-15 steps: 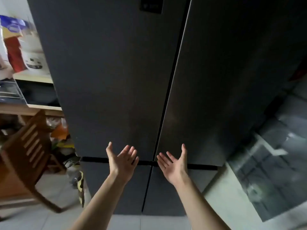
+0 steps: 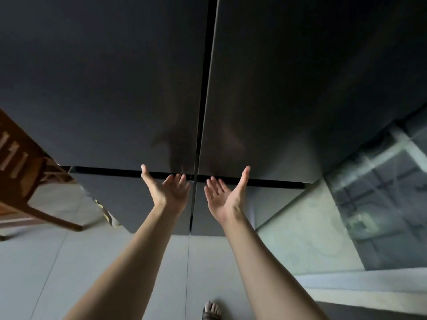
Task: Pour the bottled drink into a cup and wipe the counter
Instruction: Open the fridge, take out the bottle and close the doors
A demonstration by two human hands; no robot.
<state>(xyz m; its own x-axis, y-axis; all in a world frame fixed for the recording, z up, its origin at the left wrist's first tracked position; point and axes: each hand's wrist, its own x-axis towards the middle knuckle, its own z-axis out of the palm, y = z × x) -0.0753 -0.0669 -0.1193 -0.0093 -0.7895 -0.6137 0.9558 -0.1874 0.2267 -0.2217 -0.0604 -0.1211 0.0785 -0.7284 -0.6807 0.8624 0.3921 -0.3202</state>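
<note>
- Reaching up, the left hand [image 2: 169, 192] and right hand [image 2: 227, 195] hang palms-up, fingers spread, holding nothing, either side of the fridge's [image 2: 115, 88] centre seam, fingertips at the horizontal gap.
- Left of the left hand, a wooden chair [image 2: 25, 162]; grey tiled floor [image 2: 69, 262] below, one sandalled foot [image 2: 211, 308].
- Bottle and cup: out of sight.

We leaned closer to the fridge [image 2: 138, 88], our left hand [image 2: 169, 192] and right hand [image 2: 225, 196] reached nearer its door seam — our view dipped down, a sandalled foot [image 2: 211, 310] appeared.
</note>
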